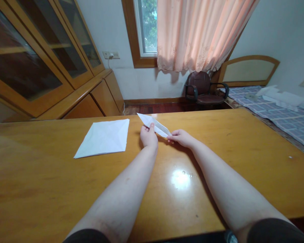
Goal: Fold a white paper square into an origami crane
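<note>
A narrow, pointed folded white paper lies slanted over the far middle of the wooden table. My left hand is closed on its middle, thumb on top. My right hand pinches its near right tip between fingertips. A second creased white paper sheet lies flat on the table to the left of my left hand, untouched.
A wooden cabinet with glass doors lines the left wall. Beyond the table stand a dark office chair under a peach curtain and window. A bed with a checked cover and white papers sits at the right.
</note>
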`<action>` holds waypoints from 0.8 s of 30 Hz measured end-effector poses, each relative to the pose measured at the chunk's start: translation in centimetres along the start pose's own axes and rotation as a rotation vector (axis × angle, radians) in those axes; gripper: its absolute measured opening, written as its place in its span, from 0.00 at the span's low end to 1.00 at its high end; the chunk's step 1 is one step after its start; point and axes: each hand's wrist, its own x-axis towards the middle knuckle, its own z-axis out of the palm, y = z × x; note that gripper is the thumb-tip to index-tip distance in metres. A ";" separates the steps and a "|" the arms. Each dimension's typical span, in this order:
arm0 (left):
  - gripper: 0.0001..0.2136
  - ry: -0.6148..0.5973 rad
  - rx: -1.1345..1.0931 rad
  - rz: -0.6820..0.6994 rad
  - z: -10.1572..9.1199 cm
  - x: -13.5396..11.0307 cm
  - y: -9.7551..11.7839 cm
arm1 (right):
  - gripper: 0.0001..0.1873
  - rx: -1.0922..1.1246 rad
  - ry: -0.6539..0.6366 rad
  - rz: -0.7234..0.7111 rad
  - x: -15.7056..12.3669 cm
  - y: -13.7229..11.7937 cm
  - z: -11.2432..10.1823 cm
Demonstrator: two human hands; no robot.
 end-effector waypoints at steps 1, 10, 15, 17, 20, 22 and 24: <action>0.07 0.008 0.008 0.009 -0.1 0.0 0.1 | 0.18 0.007 -0.002 -0.007 0.0 0.0 0.0; 0.08 0.154 0.022 0.044 -0.8 1.0 0.7 | 0.20 0.024 0.012 0.016 -0.3 -0.1 -0.3; 0.10 0.207 0.027 0.015 -1.2 2.0 0.2 | 0.22 0.007 0.057 -0.013 -0.3 0.0 -0.3; 0.10 0.172 0.004 -0.012 -1.1 1.9 -0.1 | 0.26 0.002 0.130 -0.030 -0.1 0.1 -0.2; 0.08 0.048 -0.042 -0.075 -0.6 1.5 -0.5 | 0.28 0.050 0.205 -0.049 0.1 0.1 0.0; 0.07 -0.066 -0.042 -0.117 -0.2 1.0 -0.6 | 0.29 0.093 0.212 -0.063 0.1 0.0 0.1; 0.08 -0.179 -0.005 -0.159 0.0 0.4 -0.6 | 0.29 0.123 0.202 -0.077 0.2 -0.1 0.2</action>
